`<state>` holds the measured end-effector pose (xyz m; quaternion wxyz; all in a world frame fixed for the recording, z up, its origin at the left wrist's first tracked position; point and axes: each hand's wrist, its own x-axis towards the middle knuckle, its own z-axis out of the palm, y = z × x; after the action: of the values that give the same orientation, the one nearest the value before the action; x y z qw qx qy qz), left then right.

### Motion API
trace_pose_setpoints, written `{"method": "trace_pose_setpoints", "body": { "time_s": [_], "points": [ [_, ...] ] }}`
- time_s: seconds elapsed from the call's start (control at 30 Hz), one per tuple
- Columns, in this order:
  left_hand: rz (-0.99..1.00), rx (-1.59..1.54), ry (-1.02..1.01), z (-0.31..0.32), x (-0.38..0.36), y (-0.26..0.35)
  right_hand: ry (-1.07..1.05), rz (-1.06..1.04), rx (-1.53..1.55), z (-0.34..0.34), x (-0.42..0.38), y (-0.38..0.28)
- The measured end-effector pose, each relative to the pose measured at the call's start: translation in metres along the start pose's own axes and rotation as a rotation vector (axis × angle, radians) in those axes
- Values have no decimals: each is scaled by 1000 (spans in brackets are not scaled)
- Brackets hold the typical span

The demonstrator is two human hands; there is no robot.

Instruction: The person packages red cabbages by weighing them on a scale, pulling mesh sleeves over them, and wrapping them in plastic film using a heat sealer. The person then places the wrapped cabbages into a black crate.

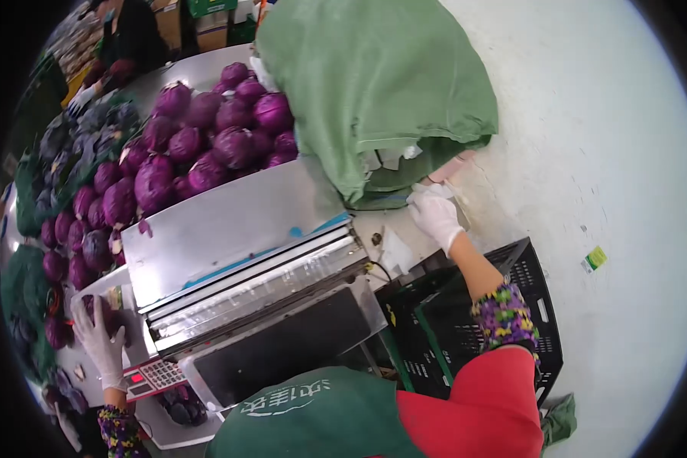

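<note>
My left hand point(99, 343), in a thin white glove, curls around a red cabbage point(101, 309) above the plate of a scale with a red-framed keypad point(160, 375). On the other side, my right hand point(435, 217), gloved too, is at the mouth of a large green sack point(382, 76). Its fingers are bent together near the sack's lower edge. What they grip, if anything, cannot be made out. White pieces show inside the sack's opening. Between my hands stands a metal wrapping machine point(237, 221) with a dark plate point(282, 347) at its front.
Many red cabbages point(206, 130) are heaped on the metal table behind the machine. Black crates point(466, 336) stand below my right arm. Green net bags point(23, 286) lie at far left, and another person point(133, 38) is at the back. A small green-yellow packet point(594, 259) lies on the floor.
</note>
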<state>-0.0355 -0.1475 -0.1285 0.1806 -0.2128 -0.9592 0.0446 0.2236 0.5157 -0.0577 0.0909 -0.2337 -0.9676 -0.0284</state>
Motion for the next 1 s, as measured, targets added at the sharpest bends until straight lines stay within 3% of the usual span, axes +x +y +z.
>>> {"method": "trace_pose_setpoints", "body": {
  "time_s": [0.07, 0.2, 0.3, 0.37, 0.4, 0.47, 0.5, 0.53, 0.57, 0.63, 0.67, 0.7, 0.73, 0.77, 0.87, 0.9, 0.93, 1.0],
  "points": [
    [-111, -76, 79, 7, 2, -2, -144, 3, -195, 17, 23, 31],
    [-118, -168, 150, 3, 2, -4, -97, -40, -136, 71, 69, 72],
    [-176, -191, 180, -11, 1, 3, -284, 56, -266, 94, 91, 95],
    [-249, -182, 183, -24, -7, 5, -431, 317, -302, 110, 92, 129],
    [-251, -180, 185, -34, -13, 4, -429, 314, -301, 127, 92, 154],
    [-162, -109, 143, -46, -37, 0, -388, 612, -310, 166, 89, 208],
    [-231, -196, 139, -40, -55, -5, -397, 606, -316, 175, 84, 221],
    [-303, -280, 135, -33, -72, -13, -307, 506, -368, 184, 74, 230],
    [-319, -19, 78, -32, -89, -17, -215, 395, -415, 190, 65, 237],
    [-339, -39, 71, -25, -109, -11, -259, 208, -548, 182, 65, 224],
    [-359, -54, 76, -32, -132, -7, -484, 247, -537, 161, 76, 200],
    [-475, -343, -60, -61, -119, 29, -432, 178, -509, 166, 71, 196],
    [-579, -488, 5, -81, -104, 63, -368, 99, -468, 172, 66, 199],
    [-526, -318, 71, -107, -91, 91, -328, 22, -419, 177, 69, 199],
    [-473, -261, 105, -100, -119, 101, -354, -93, -276, 161, 95, 193],
    [-625, -470, -12, -103, -124, 109, -408, -113, -240, 143, 99, 184],
    [-587, -593, 66, -83, -134, 116, -582, -104, -253, 117, 104, 162],
    [-629, -904, 13, -91, -129, 148, -669, -286, -331, 60, 95, 107]
  ]
}}
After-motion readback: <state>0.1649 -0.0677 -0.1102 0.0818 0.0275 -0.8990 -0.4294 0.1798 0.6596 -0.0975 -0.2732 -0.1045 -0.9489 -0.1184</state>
